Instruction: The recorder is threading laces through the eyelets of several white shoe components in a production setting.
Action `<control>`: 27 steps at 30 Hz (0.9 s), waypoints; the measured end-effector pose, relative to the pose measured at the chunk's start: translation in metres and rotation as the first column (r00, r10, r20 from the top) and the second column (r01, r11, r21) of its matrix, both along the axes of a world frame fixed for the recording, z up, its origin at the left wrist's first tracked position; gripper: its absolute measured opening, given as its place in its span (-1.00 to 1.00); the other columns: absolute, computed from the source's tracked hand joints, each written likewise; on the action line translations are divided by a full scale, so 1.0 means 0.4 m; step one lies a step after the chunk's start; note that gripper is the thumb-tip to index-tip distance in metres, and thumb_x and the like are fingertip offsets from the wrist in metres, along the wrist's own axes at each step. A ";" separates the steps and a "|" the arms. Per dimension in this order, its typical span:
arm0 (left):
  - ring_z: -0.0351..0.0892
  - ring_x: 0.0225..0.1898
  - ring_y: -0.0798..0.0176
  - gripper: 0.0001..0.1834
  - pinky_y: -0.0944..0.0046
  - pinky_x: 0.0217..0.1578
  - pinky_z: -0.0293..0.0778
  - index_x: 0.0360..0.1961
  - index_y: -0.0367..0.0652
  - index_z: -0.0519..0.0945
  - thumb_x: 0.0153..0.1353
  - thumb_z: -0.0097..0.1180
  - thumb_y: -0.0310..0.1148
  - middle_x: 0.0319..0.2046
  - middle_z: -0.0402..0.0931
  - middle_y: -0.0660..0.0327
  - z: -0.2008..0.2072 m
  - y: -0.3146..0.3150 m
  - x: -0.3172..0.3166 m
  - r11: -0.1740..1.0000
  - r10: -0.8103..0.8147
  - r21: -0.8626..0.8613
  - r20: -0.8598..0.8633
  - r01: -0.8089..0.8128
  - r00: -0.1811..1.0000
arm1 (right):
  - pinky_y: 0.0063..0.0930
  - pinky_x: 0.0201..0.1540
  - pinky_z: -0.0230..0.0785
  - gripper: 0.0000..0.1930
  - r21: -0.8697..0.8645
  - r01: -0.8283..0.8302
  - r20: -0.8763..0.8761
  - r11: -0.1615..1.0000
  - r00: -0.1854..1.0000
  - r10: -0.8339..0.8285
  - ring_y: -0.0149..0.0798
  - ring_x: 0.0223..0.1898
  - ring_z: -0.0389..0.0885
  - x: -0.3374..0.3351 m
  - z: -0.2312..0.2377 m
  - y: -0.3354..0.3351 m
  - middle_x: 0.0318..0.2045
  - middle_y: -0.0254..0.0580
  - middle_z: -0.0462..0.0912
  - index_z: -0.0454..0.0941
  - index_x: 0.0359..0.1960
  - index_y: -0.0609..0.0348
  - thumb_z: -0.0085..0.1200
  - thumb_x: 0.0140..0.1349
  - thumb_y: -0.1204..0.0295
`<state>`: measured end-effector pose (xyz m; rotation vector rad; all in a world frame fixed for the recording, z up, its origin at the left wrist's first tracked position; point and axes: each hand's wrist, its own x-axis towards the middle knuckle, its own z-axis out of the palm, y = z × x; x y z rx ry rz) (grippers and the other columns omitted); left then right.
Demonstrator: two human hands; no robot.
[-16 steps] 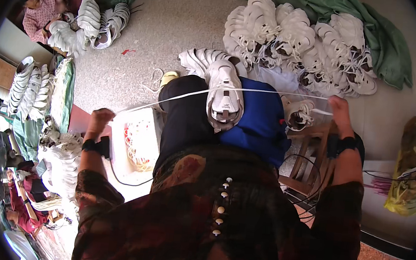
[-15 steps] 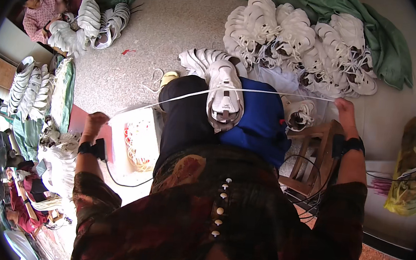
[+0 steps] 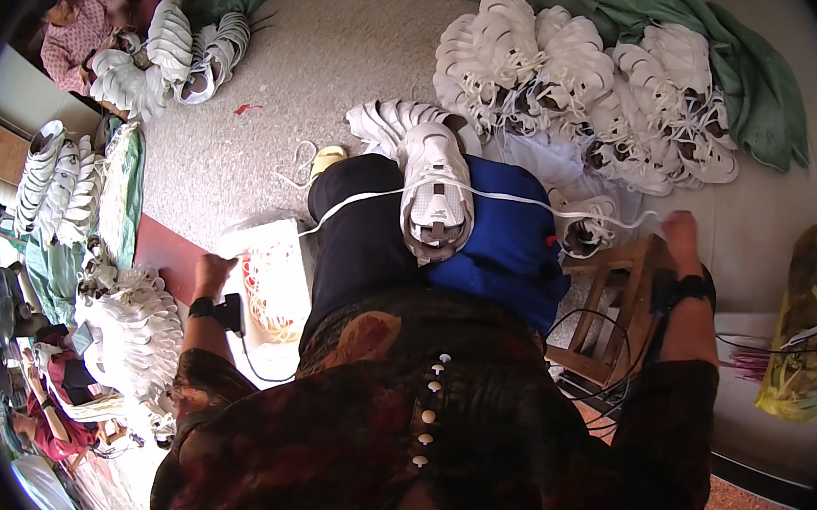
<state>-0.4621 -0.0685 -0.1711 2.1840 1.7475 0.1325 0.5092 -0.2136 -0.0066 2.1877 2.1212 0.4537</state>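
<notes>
A white shoe (image 3: 437, 194) lies sole-down on my lap, across my dark trouser leg and a blue cloth (image 3: 508, 245). A white lace (image 3: 522, 199) runs through the shoe and stretches out to both sides. My left hand (image 3: 214, 270) is closed low on the left, beside a white patterned bag (image 3: 273, 281), where the lace's left end leads. My right hand (image 3: 680, 232) is closed on the lace's right end above a small wooden stool (image 3: 619, 315).
A big heap of white shoes (image 3: 592, 86) lies ahead on the floor beside green cloth (image 3: 750, 81). More white shoes are piled at the left (image 3: 131, 327) and far left (image 3: 177, 51), where another person sits. A yellow bag (image 3: 815, 324) is at right.
My left hand has dropped lower and nearer my body, letting the lace's left part slope down. My right hand has shifted slightly right and down. The shoe stays on my lap.
</notes>
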 end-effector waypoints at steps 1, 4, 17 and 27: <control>0.34 -0.73 0.44 -0.77 0.35 -0.71 0.21 -0.66 -0.18 0.51 -0.04 0.24 -0.29 -0.83 0.34 0.29 0.025 0.049 0.263 0.997 -0.074 -0.009 0.062 0.075 0.995 | -0.41 -0.61 0.28 -0.86 -0.102 0.106 -0.774 0.989 0.616 -0.146 -0.30 -0.67 0.45 -0.043 -0.007 -0.018 -0.73 -0.27 0.45 0.50 -0.70 0.23 0.11 -0.10 0.46; 0.21 -0.70 0.53 -0.82 0.50 -0.72 0.09 -0.59 -0.18 0.47 0.09 0.14 -0.40 -0.69 0.32 0.39 0.307 0.062 0.625 0.793 0.518 -0.604 0.738 0.080 0.431 | -0.54 -0.71 0.21 -0.92 -0.368 -0.240 -0.925 0.898 -0.004 -0.380 -0.43 -0.74 0.40 -0.470 0.076 0.125 -0.73 -0.22 0.46 0.45 -0.60 0.27 -0.01 0.01 0.58; 0.33 -0.58 0.53 -0.94 0.49 -0.54 0.30 -0.53 -0.22 0.56 0.02 0.17 -0.48 -0.61 0.44 0.40 0.386 0.108 1.062 0.868 0.158 -0.385 0.812 0.313 0.561 | -0.53 -0.57 0.14 -0.81 0.138 0.095 -0.977 0.986 0.176 0.120 -0.51 -0.65 0.23 -0.829 -0.061 0.310 -0.76 -0.33 0.32 0.38 -0.72 0.33 0.16 -0.12 0.59; 0.32 -0.56 0.53 -0.94 0.47 -0.49 0.30 -0.52 -0.27 0.55 0.01 0.17 -0.50 -0.61 0.46 0.38 0.366 0.100 1.055 0.904 0.096 -0.314 0.811 0.292 0.577 | -0.32 -0.53 0.30 -0.88 0.161 0.169 -0.937 0.972 0.336 0.096 -0.10 -0.65 0.45 -0.846 -0.081 0.322 -0.69 -0.03 0.49 0.47 -0.67 0.29 0.14 -0.15 0.52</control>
